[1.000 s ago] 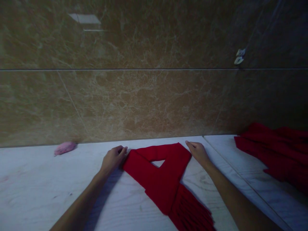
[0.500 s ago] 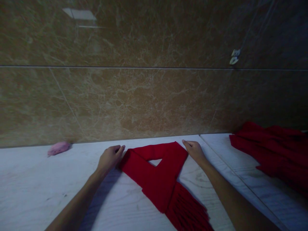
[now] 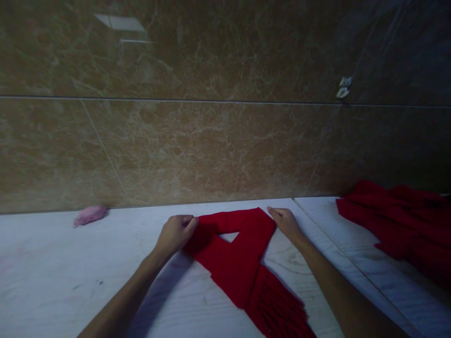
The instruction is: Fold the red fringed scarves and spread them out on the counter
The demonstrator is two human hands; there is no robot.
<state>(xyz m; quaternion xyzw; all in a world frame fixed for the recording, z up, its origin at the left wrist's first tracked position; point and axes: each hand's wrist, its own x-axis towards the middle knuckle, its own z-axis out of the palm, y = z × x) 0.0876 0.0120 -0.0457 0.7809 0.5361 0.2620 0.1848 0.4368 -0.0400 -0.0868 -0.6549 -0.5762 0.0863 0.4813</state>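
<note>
A red scarf (image 3: 243,265) lies folded into a loop on the pale wood-grain surface, its ends crossed and a small triangular gap left in the middle. Fringe (image 3: 280,300) spreads from one end toward the lower right. At the loop's left corner, my left hand (image 3: 178,232) is closed, its thumb and fingers pinched together at the fabric and covering that corner. My right hand (image 3: 287,223) is closed too, with curled fingers against the scarf's upper right edge; its exact hold is partly hidden.
A pink lump-like item (image 3: 89,216) sits at the left by the wall. More red cloth (image 3: 398,225) lies heaped at the right. A brown marbled tile wall (image 3: 211,150) rises behind the surface, bearing a small white fitting (image 3: 343,88).
My left hand has moved right, from beside the scarf's left corner onto it. My right hand stays by the right edge. The view has shifted slightly.
</note>
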